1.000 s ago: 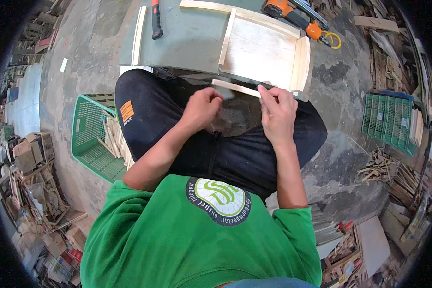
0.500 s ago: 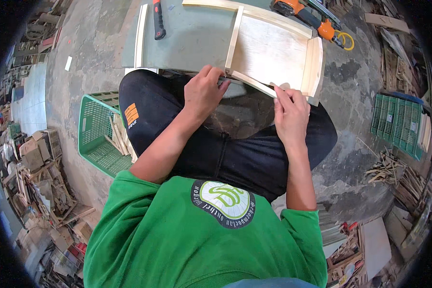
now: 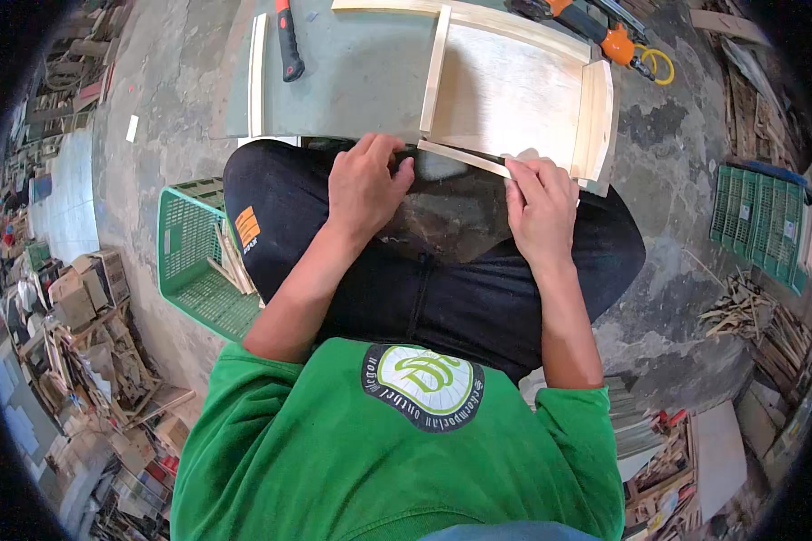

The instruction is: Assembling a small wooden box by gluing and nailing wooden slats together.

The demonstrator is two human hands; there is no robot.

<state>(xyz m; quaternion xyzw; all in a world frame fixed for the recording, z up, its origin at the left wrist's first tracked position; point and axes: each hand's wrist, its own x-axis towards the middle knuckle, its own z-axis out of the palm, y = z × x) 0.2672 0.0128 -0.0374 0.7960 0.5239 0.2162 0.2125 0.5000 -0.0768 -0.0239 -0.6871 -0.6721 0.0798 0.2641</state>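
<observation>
My right hand [image 3: 543, 207] pinches a thin pale wooden strip [image 3: 465, 158] near its right end. The strip slants along the near edge of a shallow wooden frame [image 3: 435, 72], which has a light plywood panel [image 3: 514, 90] inside it. The strip's left end lies close to the near end of the frame's left-hand bar. Just left of that end hovers my left hand [image 3: 363, 185], its fingers curved, with a gap between thumb and forefinger and nothing visible in it.
The frame rests on a grey-green board [image 3: 352, 81]. On it lie a hammer with a black and red handle [image 3: 290, 50] and a separate wooden bar [image 3: 258, 81]. An orange and black air tool [image 3: 595, 32] lies beyond. A green crate [image 3: 207, 288] holds wood strips.
My left hand has drawn slightly left, away from the strip's end. The right hand keeps its pinch on the strip. The whole view has shifted slightly.
</observation>
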